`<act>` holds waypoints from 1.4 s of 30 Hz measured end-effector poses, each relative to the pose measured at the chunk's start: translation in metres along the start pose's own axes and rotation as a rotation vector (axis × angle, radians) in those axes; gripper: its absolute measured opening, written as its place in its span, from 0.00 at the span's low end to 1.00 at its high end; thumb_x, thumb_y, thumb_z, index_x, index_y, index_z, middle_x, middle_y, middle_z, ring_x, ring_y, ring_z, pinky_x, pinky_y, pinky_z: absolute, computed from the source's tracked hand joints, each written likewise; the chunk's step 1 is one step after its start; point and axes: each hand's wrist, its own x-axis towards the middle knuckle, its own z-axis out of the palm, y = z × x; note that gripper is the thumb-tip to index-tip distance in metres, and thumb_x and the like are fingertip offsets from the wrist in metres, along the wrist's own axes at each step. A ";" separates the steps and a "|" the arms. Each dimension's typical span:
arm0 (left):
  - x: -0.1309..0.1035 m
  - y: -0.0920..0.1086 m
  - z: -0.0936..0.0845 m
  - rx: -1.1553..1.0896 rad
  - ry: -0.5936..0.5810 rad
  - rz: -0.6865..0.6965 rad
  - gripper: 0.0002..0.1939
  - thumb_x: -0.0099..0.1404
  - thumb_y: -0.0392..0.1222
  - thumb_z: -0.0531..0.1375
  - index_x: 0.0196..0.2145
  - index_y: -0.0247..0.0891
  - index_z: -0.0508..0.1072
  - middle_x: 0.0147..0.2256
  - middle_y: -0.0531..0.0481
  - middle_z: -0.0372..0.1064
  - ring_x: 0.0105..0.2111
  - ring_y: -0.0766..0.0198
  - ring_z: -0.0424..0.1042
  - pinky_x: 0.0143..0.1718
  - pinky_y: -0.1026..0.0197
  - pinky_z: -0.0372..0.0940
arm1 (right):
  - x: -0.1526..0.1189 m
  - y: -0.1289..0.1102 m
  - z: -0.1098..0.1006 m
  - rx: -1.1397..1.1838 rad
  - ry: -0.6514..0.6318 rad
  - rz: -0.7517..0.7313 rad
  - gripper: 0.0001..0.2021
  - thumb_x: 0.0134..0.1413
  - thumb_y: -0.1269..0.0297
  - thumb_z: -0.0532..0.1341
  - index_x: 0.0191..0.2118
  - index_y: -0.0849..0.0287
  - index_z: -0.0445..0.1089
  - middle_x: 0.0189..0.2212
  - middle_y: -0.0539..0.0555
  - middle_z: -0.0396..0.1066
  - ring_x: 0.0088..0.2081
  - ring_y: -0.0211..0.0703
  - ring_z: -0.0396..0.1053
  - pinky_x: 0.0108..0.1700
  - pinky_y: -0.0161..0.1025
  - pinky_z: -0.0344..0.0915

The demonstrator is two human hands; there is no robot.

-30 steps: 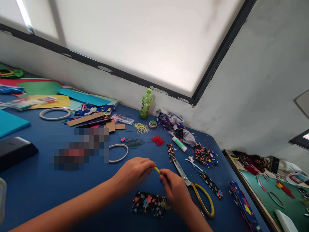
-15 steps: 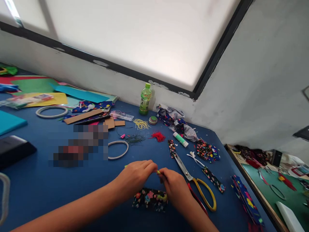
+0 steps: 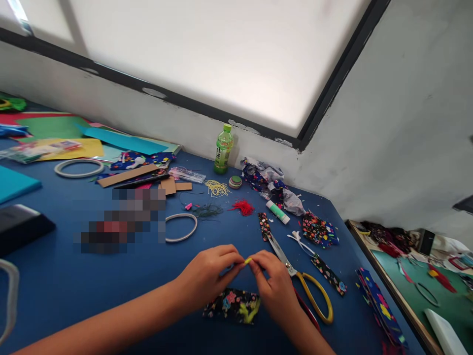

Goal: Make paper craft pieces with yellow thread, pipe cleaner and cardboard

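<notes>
My left hand (image 3: 214, 271) and my right hand (image 3: 273, 278) meet fingertip to fingertip at the lower middle. Both pinch a small yellow-green strand (image 3: 248, 261) between them. Loose yellow-green ends (image 3: 249, 311) hang below, over a dark floral fabric piece (image 3: 223, 305) on the blue table. Large scissors (image 3: 314, 291) with yellow and red handles lie just right of my right hand. Their blades point at a narrow floral strip (image 3: 264, 226).
Behind my hands are a green bottle (image 3: 223, 149), red threads (image 3: 243, 207), yellow threads (image 3: 217, 188), a glue stick (image 3: 277, 212) and a hoop (image 3: 181, 228). Coloured paper (image 3: 125, 141) lies back left. A floral strip (image 3: 328, 274) lies right.
Both hands have turned slightly, and the strand between their fingertips shows more clearly. The loose yellow-green ends now hang lower over the fabric. The view has shifted a little.
</notes>
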 end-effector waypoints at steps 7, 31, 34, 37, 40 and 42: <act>0.000 0.004 0.002 -0.231 -0.001 -0.151 0.10 0.67 0.40 0.55 0.33 0.34 0.74 0.30 0.49 0.73 0.31 0.65 0.71 0.35 0.66 0.63 | 0.001 0.007 0.008 0.204 0.040 -0.055 0.12 0.60 0.70 0.55 0.42 0.55 0.75 0.32 0.52 0.72 0.34 0.38 0.70 0.37 0.33 0.64; 0.003 0.008 0.013 -0.753 -0.029 -0.474 0.24 0.64 0.58 0.52 0.33 0.32 0.74 0.29 0.50 0.71 0.31 0.64 0.68 0.35 0.63 0.62 | -0.003 0.008 0.014 0.046 0.141 -0.275 0.18 0.61 0.69 0.54 0.56 0.53 0.66 0.33 0.53 0.65 0.34 0.40 0.67 0.37 0.37 0.67; 0.006 0.008 0.015 -0.982 -0.062 -0.549 0.28 0.57 0.65 0.56 0.28 0.32 0.70 0.26 0.51 0.68 0.28 0.66 0.67 0.33 0.64 0.62 | -0.003 0.009 0.013 0.000 0.146 -0.285 0.18 0.61 0.68 0.54 0.56 0.54 0.67 0.32 0.54 0.65 0.34 0.41 0.66 0.37 0.39 0.66; 0.007 0.006 0.016 -1.051 -0.120 -0.606 0.28 0.54 0.66 0.58 0.28 0.33 0.66 0.22 0.54 0.64 0.21 0.69 0.65 0.24 0.66 0.59 | -0.001 0.008 0.008 0.041 0.103 -0.261 0.16 0.62 0.66 0.54 0.53 0.55 0.70 0.32 0.54 0.66 0.34 0.41 0.67 0.37 0.39 0.66; 0.007 0.005 0.015 -1.054 -0.162 -0.616 0.26 0.56 0.64 0.58 0.29 0.33 0.66 0.19 0.57 0.61 0.18 0.71 0.61 0.21 0.67 0.56 | 0.003 0.004 0.001 0.144 0.038 -0.201 0.12 0.61 0.64 0.57 0.47 0.54 0.74 0.29 0.52 0.68 0.32 0.39 0.68 0.35 0.36 0.66; 0.007 0.006 0.010 -1.048 -0.211 -0.606 0.24 0.58 0.61 0.58 0.31 0.33 0.67 0.20 0.58 0.60 0.18 0.72 0.59 0.21 0.67 0.55 | 0.005 0.001 -0.003 0.204 0.016 -0.182 0.10 0.59 0.63 0.58 0.43 0.54 0.76 0.28 0.51 0.68 0.31 0.38 0.68 0.34 0.35 0.66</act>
